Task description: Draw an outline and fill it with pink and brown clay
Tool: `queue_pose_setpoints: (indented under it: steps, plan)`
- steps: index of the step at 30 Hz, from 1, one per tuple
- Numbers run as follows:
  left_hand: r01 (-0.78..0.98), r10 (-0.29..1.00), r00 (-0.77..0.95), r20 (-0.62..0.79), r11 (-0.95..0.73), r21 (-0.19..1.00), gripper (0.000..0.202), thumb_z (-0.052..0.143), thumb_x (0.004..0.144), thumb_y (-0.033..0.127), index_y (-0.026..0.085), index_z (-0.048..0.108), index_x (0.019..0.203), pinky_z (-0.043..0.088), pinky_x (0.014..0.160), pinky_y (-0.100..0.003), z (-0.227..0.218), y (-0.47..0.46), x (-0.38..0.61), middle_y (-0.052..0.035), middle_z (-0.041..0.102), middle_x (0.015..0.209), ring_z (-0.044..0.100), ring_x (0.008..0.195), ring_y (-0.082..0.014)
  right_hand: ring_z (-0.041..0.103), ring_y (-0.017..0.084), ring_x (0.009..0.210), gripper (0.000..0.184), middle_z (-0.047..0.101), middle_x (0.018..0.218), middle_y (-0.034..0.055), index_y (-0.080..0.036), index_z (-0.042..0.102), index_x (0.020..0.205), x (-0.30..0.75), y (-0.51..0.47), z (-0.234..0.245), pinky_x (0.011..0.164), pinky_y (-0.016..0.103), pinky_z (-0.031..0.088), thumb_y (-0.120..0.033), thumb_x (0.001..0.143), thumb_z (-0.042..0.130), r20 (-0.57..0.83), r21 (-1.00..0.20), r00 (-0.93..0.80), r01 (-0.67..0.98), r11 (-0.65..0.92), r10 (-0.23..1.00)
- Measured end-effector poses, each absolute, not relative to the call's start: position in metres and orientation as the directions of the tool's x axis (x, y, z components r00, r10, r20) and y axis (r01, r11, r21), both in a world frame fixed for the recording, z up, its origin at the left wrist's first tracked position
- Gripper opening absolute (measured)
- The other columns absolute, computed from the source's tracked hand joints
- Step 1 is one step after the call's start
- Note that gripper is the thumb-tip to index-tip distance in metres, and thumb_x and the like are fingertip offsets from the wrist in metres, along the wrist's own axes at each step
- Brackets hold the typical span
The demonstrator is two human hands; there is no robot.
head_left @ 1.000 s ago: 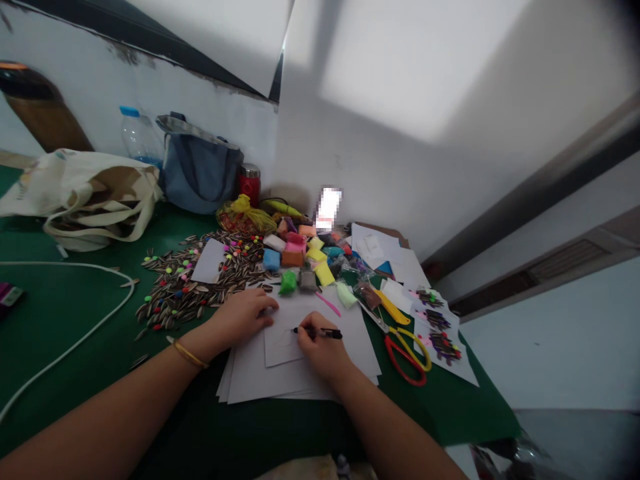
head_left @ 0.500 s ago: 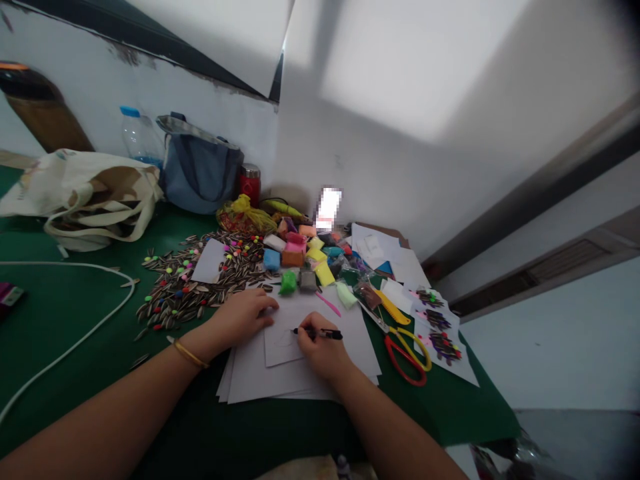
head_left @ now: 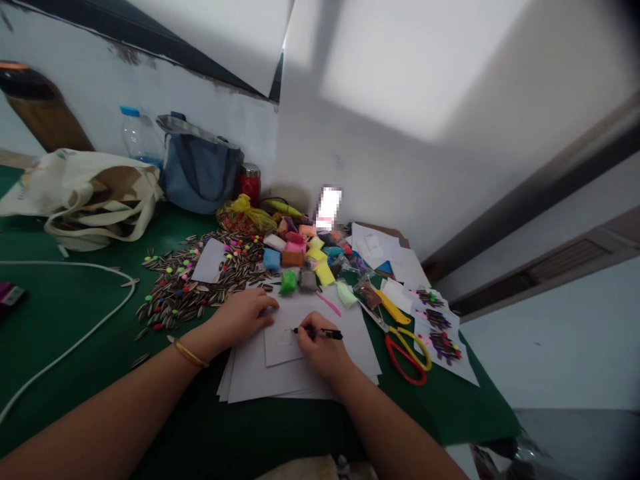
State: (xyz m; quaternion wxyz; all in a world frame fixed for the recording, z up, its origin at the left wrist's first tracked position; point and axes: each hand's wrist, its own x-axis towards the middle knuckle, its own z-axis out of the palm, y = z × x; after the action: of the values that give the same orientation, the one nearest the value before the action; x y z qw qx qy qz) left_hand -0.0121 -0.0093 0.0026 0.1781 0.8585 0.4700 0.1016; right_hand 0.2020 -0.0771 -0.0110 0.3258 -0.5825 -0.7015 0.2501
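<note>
Gripped in my right hand (head_left: 323, 347) is a black pen (head_left: 327, 333), its tip touching a small white sheet (head_left: 280, 353) that bears faint drawn lines. My left hand (head_left: 247, 315) lies flat at the upper left of that sheet, fingers stretched out. Under it is a stack of larger white paper (head_left: 250, 387). Just beyond my hands are packets of coloured clay, among them a green one (head_left: 288, 282), a grey one (head_left: 307, 281) and a yellow one (head_left: 325, 273). A pink plastic tool (head_left: 329, 304) rests on the paper.
Scissors (head_left: 407, 357) with red and yellow handles and a yellow cutter (head_left: 395, 308) lie to the right, near a sheet decorated with seeds (head_left: 443, 343). Striped sunflower seeds (head_left: 175, 300) with coloured balls spread at left. Bags, including a blue one (head_left: 200, 170), stand behind.
A little more line shows on the small sheet by the pen tip. Both hands stay in nearly the same place.
</note>
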Motion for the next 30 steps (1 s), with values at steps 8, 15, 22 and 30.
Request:
queue_pose_setpoints:
  steps: [8, 15, 22, 30]
  plan:
    - [0.769, 0.838, 0.545, 0.012, -0.506, 0.391, 0.026, 0.065, 0.081, 0.030, 0.026, 0.068, 0.107, 0.043, 0.088, -0.033, 0.0021, -0.0095, -0.0123, -0.0054, 0.064, 0.105, 0.059, 0.102, -0.0241, 0.051, 0.014, 0.062, 0.008, 0.055, 0.065, -0.0023, -0.021, 0.055, 0.071, 0.2017, -0.0775, -0.0103, 0.057, 0.025, 0.035, -0.018, 0.078, 0.052, 0.174, -0.713, -0.112, 0.671, 0.203, 0.978]
    - [0.763, 0.834, 0.552, 0.024, -0.516, 0.389, 0.026, 0.065, 0.081, 0.030, 0.027, 0.068, 0.107, 0.043, 0.088, -0.033, -0.0018, -0.0083, -0.0139, -0.0054, 0.064, 0.104, 0.058, 0.102, -0.0238, 0.049, 0.013, 0.060, 0.010, 0.052, 0.062, -0.0030, -0.021, 0.051, 0.067, 0.2014, -0.0780, -0.0113, 0.056, 0.024, 0.033, -0.016, 0.075, 0.051, 0.182, -0.727, -0.109, 0.654, 0.208, 0.977]
    - [0.769, 0.837, 0.546, 0.022, -0.512, 0.382, 0.026, 0.065, 0.080, 0.031, 0.028, 0.068, 0.106, 0.044, 0.085, -0.032, -0.0007, -0.0085, -0.0136, -0.0047, 0.064, 0.103, 0.059, 0.100, -0.0237, 0.048, 0.013, 0.059, 0.010, 0.051, 0.061, -0.0032, -0.021, 0.049, 0.064, 0.2019, -0.0791, -0.0120, 0.055, 0.024, 0.032, -0.014, 0.072, 0.050, 0.179, -0.733, -0.107, 0.649, 0.205, 0.978]
    - [0.764, 0.829, 0.560, 0.018, -0.524, 0.376, 0.028, 0.066, 0.080, 0.030, 0.027, 0.068, 0.107, 0.043, 0.089, -0.032, -0.0032, -0.0067, -0.0139, -0.0050, 0.063, 0.105, 0.058, 0.103, -0.0233, 0.045, 0.012, 0.056, 0.010, 0.049, 0.058, -0.0042, -0.020, 0.049, 0.063, 0.2036, -0.0784, -0.0143, 0.052, 0.023, 0.029, -0.013, 0.069, 0.049, 0.167, -0.742, -0.115, 0.640, 0.201, 0.979]
